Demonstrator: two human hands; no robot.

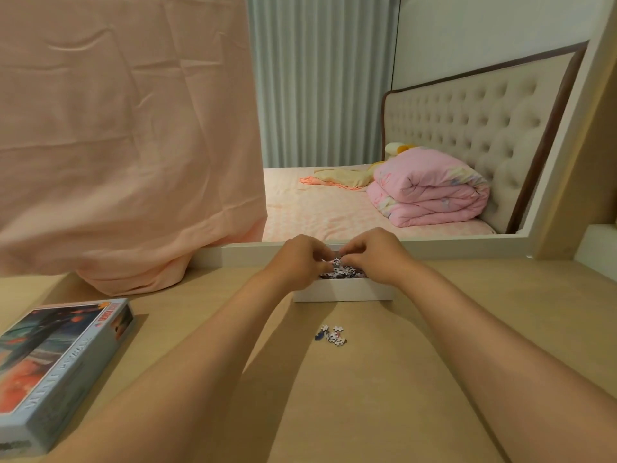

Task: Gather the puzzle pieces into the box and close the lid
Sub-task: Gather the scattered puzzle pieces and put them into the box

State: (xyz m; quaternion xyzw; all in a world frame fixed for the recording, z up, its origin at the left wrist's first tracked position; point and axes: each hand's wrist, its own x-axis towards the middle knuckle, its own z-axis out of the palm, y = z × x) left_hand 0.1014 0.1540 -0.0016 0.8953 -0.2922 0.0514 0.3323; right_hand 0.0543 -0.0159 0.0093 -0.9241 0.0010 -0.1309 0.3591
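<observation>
While both hands meet over the white box (344, 292) at the tabletop's (400, 379) far edge, L hand (297, 262) & R hand (374, 259) have fingers curled, pinching a clump of puzzle pieces (338, 266) btwn them, just above the heap inside. Few loose pieces (332, 335) lie nr the box's front wall. Printed lid (60, 362) sits picture-up at near left corner, well apart from box. Pink cloth (127, 145) hangs over far left edge

A single head-worn wide-angle camera is looking forward and down across the surface (367, 412) from close above, with the bed (334, 208) showing upper right.
</observation>
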